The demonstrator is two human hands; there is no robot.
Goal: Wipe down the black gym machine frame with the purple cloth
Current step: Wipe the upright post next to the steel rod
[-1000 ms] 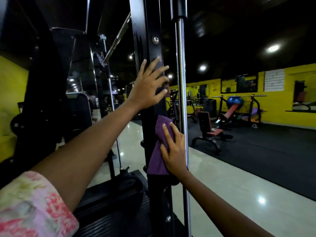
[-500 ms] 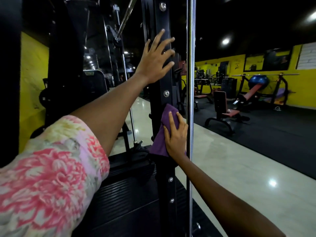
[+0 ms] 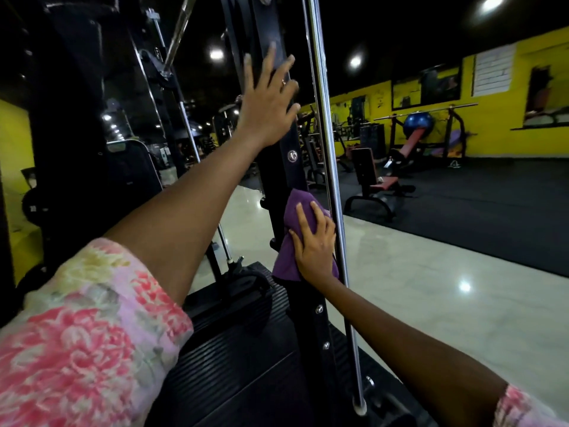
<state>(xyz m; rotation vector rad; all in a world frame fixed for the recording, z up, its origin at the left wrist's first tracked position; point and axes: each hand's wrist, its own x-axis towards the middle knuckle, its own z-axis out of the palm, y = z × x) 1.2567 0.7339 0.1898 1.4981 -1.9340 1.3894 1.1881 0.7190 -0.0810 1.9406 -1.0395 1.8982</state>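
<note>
While seen from head height, looking down two outstretched arms in pink floral sleeves (image 3: 92,343). Left hand (image 3: 266,104) raised high, fingers straight and spread, palm flat against the frame (image 3: 284,167), a black upright post with round bolts down its face. A ring on one finger of that hand. Right hand (image 3: 315,245) lower on the same post, fingers straight and laid flat, pressing the cloth (image 3: 291,238) against it. Cloth purple and bunched, sticking out above the fingertips and hanging a little below the heel of the palm, about halfway up the visible post. Just right of the post, a chrome rod (image 3: 326,149) running from top of view down to a fitting near the bottom edge, brushing the right hand's outer side. Below, a black ribbed platform (image 3: 234,349) at the machine's base. Left of the post, more dark machine parts and a slanted chrome bar (image 3: 181,32). Beyond, a shiny pale floor (image 3: 431,288), black matting, a red padded bench (image 3: 375,186), a blue ball (image 3: 418,124) on a rack, and yellow walls (image 3: 498,124) under round ceiling lights.
</note>
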